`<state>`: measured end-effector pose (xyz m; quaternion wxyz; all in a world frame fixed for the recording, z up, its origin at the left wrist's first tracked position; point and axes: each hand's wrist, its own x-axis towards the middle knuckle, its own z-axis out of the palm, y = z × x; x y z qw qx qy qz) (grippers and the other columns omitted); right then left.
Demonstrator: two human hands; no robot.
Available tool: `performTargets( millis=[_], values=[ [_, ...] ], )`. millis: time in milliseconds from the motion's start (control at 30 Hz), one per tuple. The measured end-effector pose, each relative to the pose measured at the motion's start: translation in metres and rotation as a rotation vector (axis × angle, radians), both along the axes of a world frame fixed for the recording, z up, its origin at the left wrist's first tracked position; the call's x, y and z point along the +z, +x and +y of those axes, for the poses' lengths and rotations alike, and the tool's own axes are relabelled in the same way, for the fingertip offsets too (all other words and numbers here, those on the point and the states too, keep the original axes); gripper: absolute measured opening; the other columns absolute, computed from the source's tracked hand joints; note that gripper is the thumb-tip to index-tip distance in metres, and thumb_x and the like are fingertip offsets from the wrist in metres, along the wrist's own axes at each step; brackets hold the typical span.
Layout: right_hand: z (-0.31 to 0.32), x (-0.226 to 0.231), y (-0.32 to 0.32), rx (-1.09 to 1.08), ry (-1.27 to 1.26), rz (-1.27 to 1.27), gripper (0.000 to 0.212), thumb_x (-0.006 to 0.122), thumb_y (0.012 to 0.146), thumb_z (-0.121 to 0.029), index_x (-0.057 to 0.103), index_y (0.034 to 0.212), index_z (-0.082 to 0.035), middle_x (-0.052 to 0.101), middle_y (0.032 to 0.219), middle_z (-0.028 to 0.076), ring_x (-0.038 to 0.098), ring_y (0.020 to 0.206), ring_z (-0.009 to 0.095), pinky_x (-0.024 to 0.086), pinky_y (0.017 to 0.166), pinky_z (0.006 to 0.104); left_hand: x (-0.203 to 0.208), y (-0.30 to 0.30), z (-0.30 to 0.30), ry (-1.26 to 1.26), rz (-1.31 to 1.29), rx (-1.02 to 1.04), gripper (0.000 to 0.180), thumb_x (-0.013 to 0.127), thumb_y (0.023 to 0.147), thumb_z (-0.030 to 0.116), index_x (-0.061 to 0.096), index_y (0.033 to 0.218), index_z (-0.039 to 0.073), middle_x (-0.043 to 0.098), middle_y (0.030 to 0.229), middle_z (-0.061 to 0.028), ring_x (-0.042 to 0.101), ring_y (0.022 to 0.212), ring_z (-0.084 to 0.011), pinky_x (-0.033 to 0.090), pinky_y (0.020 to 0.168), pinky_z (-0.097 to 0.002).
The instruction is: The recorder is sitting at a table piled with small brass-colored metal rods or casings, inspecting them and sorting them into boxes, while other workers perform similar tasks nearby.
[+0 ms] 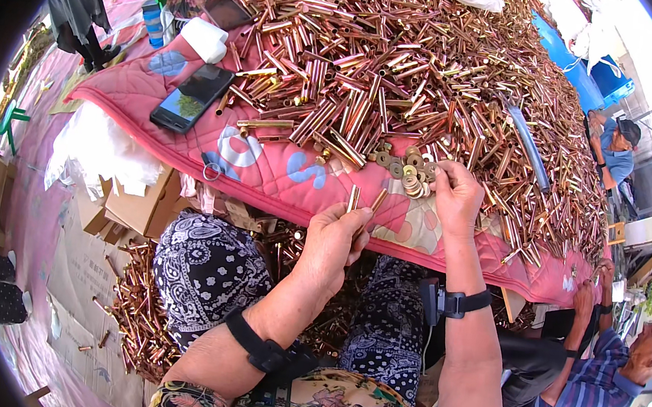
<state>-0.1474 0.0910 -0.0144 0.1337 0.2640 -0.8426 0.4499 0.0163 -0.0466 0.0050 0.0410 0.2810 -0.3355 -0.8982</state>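
Note:
My left hand (332, 239) is closed around slim copper-coloured metal tubes (354, 198); two of their ends stick up past the thumb and fingers. To its right, my right hand (459, 204) reaches down to a small cluster of round metal washers (413, 182) at the quilt's near edge. Its thumb and forefinger are pinched together beside the washers, and what lies between the tips is hidden. Beyond both hands rises a large heap of the same kind of metal tubes (401, 77), spread over a pink quilt (265, 186).
A black phone (192, 98) and a key ring (212, 167) lie on the quilt at left. A blue strip (528, 144) rests on the heap. More tubes (145, 308) are piled below, near cardboard boxes (142, 201). Co-workers sit along the right, one in a striped shirt (579, 385).

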Motion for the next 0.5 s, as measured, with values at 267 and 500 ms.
performTargets(
  millis=[267, 500],
  values=[
    [-0.024, 0.029, 0.082, 0.218, -0.05, 0.122, 0.011, 0.06, 0.075, 0.002, 0.059, 0.086, 0.001, 0.06, 0.076, 0.01, 0.058, 0.062, 0.014, 0.045, 0.054, 0.024, 0.001, 0.0, 0.003, -0.015, 0.022, -0.021, 0.01, 0.058, 0.079, 0.011, 0.054, 0.072, 0.005, 0.046, 0.056, 0.0016, 0.04, 0.042, -0.0071, 0.024, 0.035, -0.0198],
    [-0.022, 0.032, 0.09, 0.159, -0.048, 0.458, 0.015, 0.059, 0.074, 0.005, 0.06, 0.088, 0.0, 0.06, 0.077, 0.011, 0.06, 0.064, 0.021, 0.047, 0.056, 0.0276, 0.005, 0.006, 0.003, -0.081, 0.026, -0.057, 0.016, 0.057, 0.08, 0.015, 0.057, 0.069, 0.004, 0.047, 0.053, 0.0006, 0.04, 0.039, -0.0071, 0.023, 0.033, -0.02]
  ],
)
